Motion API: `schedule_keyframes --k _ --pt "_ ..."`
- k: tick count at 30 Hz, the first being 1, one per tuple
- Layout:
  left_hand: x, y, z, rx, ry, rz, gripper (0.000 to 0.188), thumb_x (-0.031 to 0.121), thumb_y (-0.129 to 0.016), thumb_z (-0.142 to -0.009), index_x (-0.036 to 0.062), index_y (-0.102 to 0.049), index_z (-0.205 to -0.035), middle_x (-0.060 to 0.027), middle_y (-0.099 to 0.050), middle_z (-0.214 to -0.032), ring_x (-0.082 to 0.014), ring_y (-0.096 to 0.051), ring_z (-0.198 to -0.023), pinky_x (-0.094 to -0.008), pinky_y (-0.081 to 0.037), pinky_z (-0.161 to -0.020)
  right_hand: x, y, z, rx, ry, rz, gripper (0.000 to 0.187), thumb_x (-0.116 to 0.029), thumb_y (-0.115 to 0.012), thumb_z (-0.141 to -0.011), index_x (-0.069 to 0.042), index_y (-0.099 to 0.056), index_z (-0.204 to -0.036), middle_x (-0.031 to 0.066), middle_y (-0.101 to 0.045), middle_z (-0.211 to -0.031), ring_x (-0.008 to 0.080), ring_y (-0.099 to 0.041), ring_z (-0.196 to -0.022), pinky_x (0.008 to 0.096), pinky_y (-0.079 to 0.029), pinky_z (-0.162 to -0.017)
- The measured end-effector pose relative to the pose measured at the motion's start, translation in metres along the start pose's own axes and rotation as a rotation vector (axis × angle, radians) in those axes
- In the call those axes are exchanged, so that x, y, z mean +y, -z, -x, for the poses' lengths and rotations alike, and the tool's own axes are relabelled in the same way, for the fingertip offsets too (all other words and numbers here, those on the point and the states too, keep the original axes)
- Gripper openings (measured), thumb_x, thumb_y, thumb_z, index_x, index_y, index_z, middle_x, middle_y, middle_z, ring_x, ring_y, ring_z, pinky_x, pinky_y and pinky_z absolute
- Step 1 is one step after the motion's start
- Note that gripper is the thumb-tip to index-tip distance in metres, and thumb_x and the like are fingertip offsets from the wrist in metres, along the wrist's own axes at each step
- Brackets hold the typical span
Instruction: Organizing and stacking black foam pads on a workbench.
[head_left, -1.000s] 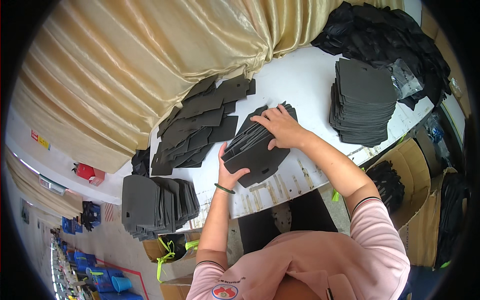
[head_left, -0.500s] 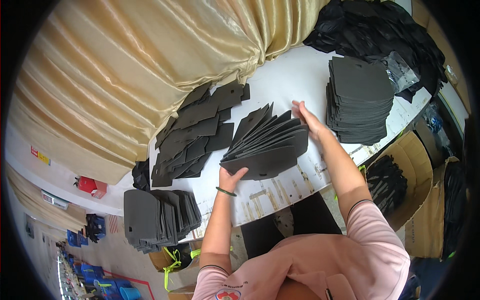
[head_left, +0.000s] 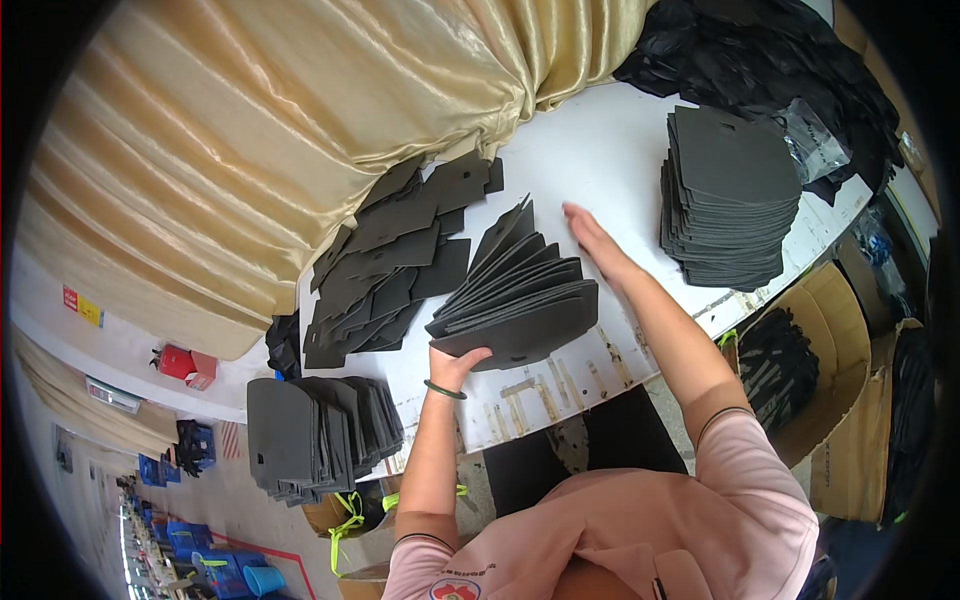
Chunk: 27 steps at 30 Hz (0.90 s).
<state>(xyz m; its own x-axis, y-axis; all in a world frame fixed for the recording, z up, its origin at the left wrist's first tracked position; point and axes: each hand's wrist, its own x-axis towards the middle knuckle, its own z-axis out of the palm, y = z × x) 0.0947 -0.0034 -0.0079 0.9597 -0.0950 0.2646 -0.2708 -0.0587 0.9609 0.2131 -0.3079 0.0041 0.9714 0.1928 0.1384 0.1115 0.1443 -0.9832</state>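
A fanned bundle of dark grey foam sheets, each seemingly with a small slot, stands tilted over the white table. My left hand grips its near left corner, thumb on the front sheet and the other fingers hidden behind. Just right of the bundle, apart from it, my right hand is held flat with fingers stretched out and nothing in it. A loose spread of similar sheets lies left of the bundle. To the right rises a tall, fairly even stack of sheets.
Another stack of sheets leans at the table's left corner. Black fabric and a clear plastic bag lie at the far right. A gold curtain borders the far side. An open cardboard box stands beside the table's right edge.
The bundle has shifted slightly left and toward me with my left hand, and its sheets sit closer together. My right hand has moved a little left, its fingers straighter.
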Motion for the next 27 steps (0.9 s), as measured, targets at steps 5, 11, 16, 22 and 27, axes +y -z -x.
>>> schedule_keyframes --k 5,11,16,22,27 --pt "0.001 -0.003 0.002 -0.044 0.018 0.04 0.064 0.006 -0.088 -0.06 -0.0015 -0.057 -0.115 -0.0073 -0.064 -0.109 -0.0158 -0.059 -0.099 -0.0303 -0.047 -0.088 -0.004 -0.002 -0.043 -0.045 -0.089 0.033 0.072 -0.059 -0.036 -0.094 -0.011 -0.026 -0.147 0.0128 -0.028 -0.15 0.0254 -0.022 -0.141 0.0374 -0.012 -0.114" --pt "0.004 -0.007 0.006 -0.025 0.014 0.029 0.063 0.005 -0.087 -0.06 -0.0016 -0.058 -0.115 -0.0072 -0.064 -0.109 -0.0156 -0.059 -0.099 -0.03 -0.047 -0.088 0.004 -0.011 -0.056 -0.322 -0.055 0.193 0.059 -0.049 -0.042 -0.096 -0.01 -0.04 -0.139 0.0136 -0.041 -0.14 0.0256 -0.034 -0.133 0.0371 -0.021 -0.112" --pt "0.006 -0.006 0.004 -0.035 0.014 0.051 0.061 0.004 -0.087 -0.06 -0.0012 -0.059 -0.113 -0.0071 -0.065 -0.108 -0.0154 -0.06 -0.098 -0.03 -0.047 -0.088 -0.007 -0.016 -0.071 -0.09 0.279 0.337 0.052 -0.042 -0.05 -0.094 -0.01 -0.047 -0.134 0.0149 -0.041 -0.139 0.0283 -0.036 -0.132 0.0358 -0.028 -0.109" --pt "-0.006 -0.008 0.0 -0.028 0.014 0.062 0.08 0.005 -0.088 -0.058 -0.0003 -0.048 -0.127 -0.0083 -0.062 -0.113 -0.0175 -0.058 -0.102 -0.0311 -0.047 -0.091 -0.02 -0.012 -0.073 -0.274 0.139 0.618 0.049 -0.046 -0.045 -0.094 -0.007 -0.06 -0.119 0.0175 -0.056 -0.124 0.0298 -0.048 -0.12 0.0342 -0.036 -0.102" --pt "-0.008 -0.015 -0.002 0.065 -0.088 0.077 0.103 0.009 -0.092 -0.053 0.0018 -0.03 -0.135 -0.0085 -0.054 -0.12 -0.0202 -0.053 -0.11 -0.0339 -0.043 -0.098 -0.027 -0.037 -0.028 -0.392 0.041 0.617 0.051 -0.046 -0.043 -0.095 -0.005 -0.061 -0.118 0.0136 -0.061 -0.119 0.0259 -0.055 -0.113 0.032 -0.039 -0.098"
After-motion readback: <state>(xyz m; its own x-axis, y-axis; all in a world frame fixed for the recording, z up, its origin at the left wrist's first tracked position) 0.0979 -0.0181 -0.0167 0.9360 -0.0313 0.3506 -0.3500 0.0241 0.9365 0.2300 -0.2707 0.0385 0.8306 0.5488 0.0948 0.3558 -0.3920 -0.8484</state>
